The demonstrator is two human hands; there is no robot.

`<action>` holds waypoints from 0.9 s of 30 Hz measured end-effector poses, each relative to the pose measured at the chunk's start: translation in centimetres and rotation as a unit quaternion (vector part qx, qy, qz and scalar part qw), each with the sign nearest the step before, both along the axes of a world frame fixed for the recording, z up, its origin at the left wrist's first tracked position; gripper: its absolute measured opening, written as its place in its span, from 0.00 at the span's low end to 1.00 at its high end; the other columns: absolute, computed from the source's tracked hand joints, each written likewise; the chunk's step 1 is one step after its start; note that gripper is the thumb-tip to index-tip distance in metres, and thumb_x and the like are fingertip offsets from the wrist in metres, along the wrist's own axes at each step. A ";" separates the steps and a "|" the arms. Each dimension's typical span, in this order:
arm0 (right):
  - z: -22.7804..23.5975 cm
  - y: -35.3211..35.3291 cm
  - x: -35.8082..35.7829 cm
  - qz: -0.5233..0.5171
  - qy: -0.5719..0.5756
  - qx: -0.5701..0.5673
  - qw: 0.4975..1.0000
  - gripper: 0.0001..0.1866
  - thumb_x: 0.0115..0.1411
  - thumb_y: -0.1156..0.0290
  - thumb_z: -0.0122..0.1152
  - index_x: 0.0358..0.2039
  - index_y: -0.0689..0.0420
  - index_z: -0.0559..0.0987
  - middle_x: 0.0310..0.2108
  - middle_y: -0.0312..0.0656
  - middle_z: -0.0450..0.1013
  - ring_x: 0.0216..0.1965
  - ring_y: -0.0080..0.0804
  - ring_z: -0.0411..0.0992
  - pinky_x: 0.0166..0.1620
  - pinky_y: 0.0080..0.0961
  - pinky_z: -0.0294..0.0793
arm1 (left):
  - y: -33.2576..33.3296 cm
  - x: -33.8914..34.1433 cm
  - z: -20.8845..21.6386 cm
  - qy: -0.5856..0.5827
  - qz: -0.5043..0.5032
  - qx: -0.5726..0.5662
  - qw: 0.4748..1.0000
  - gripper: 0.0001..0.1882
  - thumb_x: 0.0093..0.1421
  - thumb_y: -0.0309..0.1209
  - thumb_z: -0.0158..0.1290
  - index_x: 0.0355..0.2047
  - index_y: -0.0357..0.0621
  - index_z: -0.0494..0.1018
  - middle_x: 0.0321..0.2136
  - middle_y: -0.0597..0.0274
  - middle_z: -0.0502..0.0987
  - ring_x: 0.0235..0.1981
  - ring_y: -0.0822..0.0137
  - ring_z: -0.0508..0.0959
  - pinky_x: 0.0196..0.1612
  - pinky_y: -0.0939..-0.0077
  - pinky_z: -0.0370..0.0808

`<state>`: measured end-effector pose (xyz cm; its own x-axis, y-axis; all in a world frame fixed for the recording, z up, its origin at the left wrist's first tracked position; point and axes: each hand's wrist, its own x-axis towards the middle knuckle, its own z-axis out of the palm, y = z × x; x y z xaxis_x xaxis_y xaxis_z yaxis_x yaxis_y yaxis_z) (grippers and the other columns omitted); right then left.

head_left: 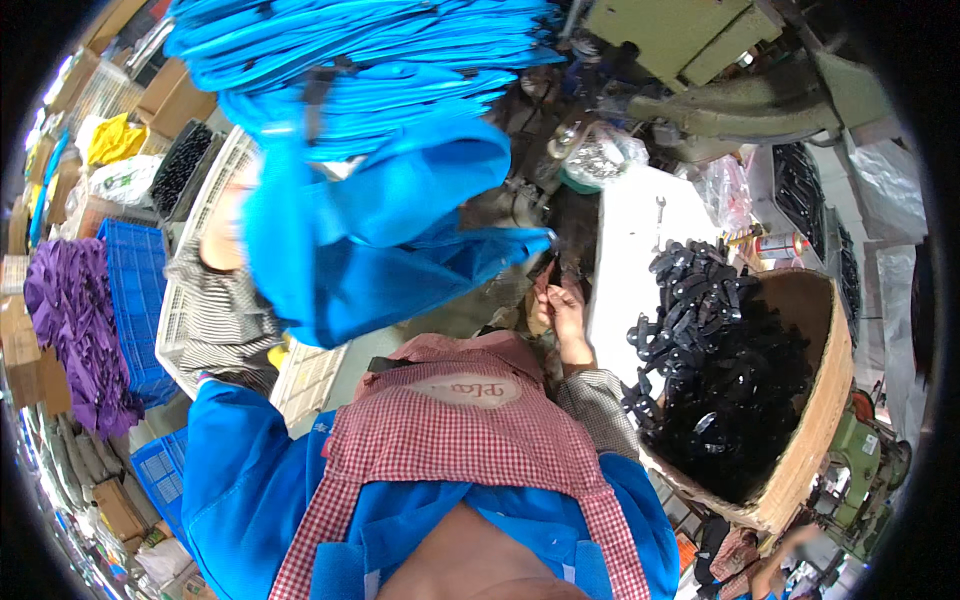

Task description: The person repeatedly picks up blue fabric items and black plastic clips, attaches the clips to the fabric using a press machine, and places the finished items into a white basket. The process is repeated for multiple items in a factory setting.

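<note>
A large bright blue cloth piece (380, 240) hangs in loose folds in front of me. My left hand (225, 230), smeared by motion, is at its left edge, and the cloth is lifted there; its fingertips are partly hidden. The cloth's right corner tapers to a point by a machine. Just below that corner is my right hand (565, 310), fingers curled together beside a dark, narrow part. Whether they pinch something small is too unclear to tell. Beyond the cloth lies a high stack of flat blue cloth pieces (350, 60).
At right, a cardboard box (815, 400) holds many glossy black parts (710, 340), some spilling onto a white tabletop (625, 240) with a wrench (660, 220). A green machine (740, 110) stands at far right. Purple cloth (75, 330) and a blue crate (138, 310) are at left.
</note>
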<state>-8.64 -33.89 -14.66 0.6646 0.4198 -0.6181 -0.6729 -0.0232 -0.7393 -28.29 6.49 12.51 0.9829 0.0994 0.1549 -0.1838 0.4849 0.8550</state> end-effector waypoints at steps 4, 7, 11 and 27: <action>0.9 6.8 -6.1 -0.047 0.164 0.097 0.981 0.16 0.60 0.54 0.48 0.42 0.51 0.70 0.34 0.35 0.71 0.32 0.29 0.69 0.35 0.32 0.71 | 3.7 -8.1 7.1 -0.150 0.044 0.038 0.987 0.16 0.58 0.31 0.44 0.46 0.42 0.65 0.35 0.60 0.72 0.35 0.68 0.73 0.37 0.74 0.70; 7.9 10.1 -8.4 -0.067 0.107 0.263 0.957 0.32 0.59 0.42 0.40 0.53 0.54 0.62 0.52 0.43 0.61 0.51 0.41 0.60 0.54 0.41 0.56 | 5.4 -12.2 10.4 -0.300 0.038 0.057 0.952 0.14 0.59 0.32 0.43 0.45 0.43 0.66 0.33 0.61 0.71 0.33 0.68 0.72 0.36 0.74 0.70; 24.1 9.3 -12.9 -0.192 -0.147 0.200 0.950 0.33 0.60 0.49 0.40 0.57 0.59 0.57 0.57 0.50 0.55 0.57 0.46 0.55 0.60 0.42 0.51 | 5.8 -17.2 13.0 -0.466 -0.024 0.127 0.875 0.13 0.60 0.34 0.42 0.43 0.44 0.66 0.31 0.63 0.70 0.31 0.68 0.71 0.35 0.74 0.69; 17.3 16.3 -11.1 0.100 -0.461 -0.028 0.881 0.29 0.59 0.55 0.45 0.55 0.61 0.60 0.54 0.55 0.59 0.54 0.47 0.59 0.58 0.41 0.57 | -2.9 -20.5 14.4 -0.629 0.070 0.175 0.754 0.08 0.62 0.37 0.42 0.31 0.54 0.71 0.24 0.69 0.60 0.23 0.72 0.60 0.28 0.79 0.60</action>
